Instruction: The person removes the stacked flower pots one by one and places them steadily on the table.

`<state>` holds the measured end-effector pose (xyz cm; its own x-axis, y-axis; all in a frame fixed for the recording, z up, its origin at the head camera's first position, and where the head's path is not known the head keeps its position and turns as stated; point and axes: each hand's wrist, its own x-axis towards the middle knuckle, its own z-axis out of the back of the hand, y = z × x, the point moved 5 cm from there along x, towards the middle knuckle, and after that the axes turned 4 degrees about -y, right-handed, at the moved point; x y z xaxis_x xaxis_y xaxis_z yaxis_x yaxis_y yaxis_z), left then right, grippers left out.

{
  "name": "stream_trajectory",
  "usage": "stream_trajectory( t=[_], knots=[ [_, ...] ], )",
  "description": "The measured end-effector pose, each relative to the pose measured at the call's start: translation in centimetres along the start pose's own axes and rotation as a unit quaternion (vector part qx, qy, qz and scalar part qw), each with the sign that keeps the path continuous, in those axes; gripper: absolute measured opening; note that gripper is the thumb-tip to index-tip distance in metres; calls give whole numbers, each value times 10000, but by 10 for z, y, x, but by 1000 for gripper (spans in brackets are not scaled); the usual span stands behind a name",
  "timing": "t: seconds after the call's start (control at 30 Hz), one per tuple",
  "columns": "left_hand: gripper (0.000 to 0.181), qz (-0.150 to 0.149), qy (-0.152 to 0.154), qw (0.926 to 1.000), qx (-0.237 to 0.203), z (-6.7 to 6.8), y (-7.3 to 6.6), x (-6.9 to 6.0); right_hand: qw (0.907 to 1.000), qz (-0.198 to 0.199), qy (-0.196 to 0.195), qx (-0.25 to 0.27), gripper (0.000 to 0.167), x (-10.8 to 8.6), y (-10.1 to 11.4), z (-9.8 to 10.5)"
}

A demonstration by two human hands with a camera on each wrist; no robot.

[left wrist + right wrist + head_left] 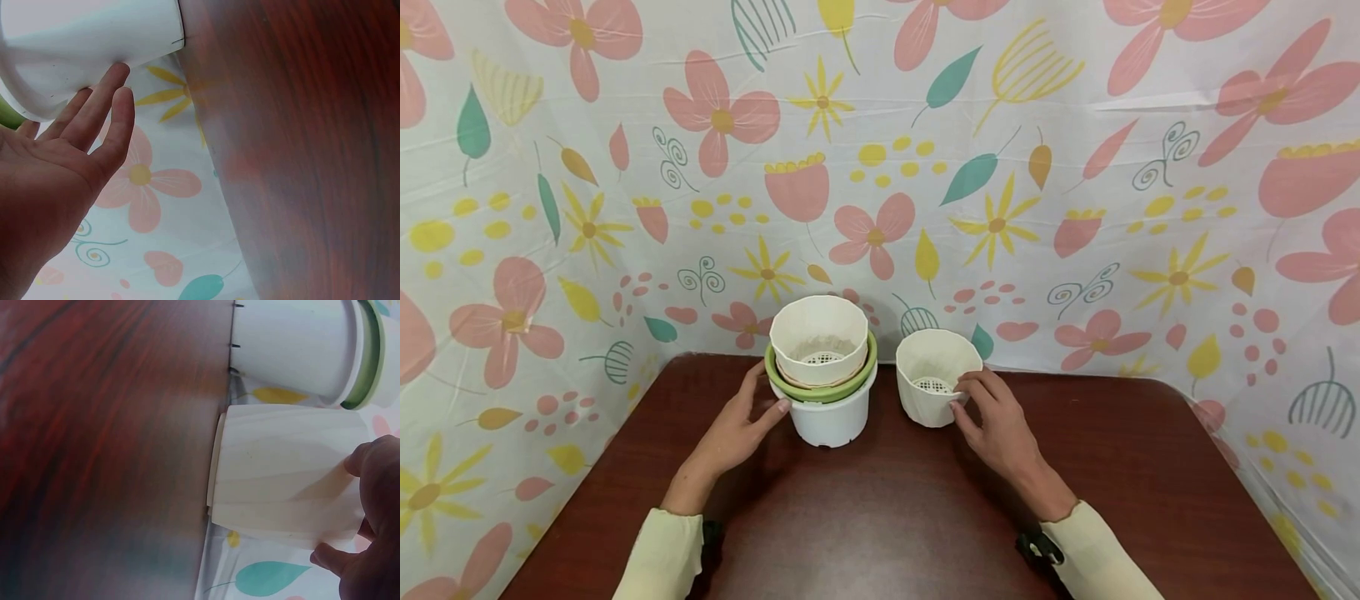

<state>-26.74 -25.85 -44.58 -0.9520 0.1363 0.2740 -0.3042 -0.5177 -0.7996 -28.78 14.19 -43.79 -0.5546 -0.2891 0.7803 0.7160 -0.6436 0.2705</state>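
Pale sleeves [662, 554] enter at the lower left and lower right of the frame, nearest the camera, over a dark red-brown table [880, 517]. Left of centre stands a stack: a white pot [829, 423] below, a green pot [823, 395] set into it, and an upper cream pot [820, 333] rising from the top. The left hand [736, 427] holds the stack at its left, thumb at the front, fingers bent loosely round the side. Just right of centre, a loose cream pot [928, 396] appears to stand on the table, near the stack but apart from it; the right hand [1000, 421] pinches it at the right of its rim.

The stack looks top-heavy: a sideways push from the left hand could tip it or knock the upper cream pot askew. With the right hand gripping only 1 side, the loose cream pot, if raised, could swing, slip or bump the stack.
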Motion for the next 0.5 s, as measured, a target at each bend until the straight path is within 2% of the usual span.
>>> stream_trajectory(
  t=[0.5],
  knots=[
    [79,18,27,10000,-60,0,-1,0,10000,-4,-30,11,23,0,1,-1]
  ],
)
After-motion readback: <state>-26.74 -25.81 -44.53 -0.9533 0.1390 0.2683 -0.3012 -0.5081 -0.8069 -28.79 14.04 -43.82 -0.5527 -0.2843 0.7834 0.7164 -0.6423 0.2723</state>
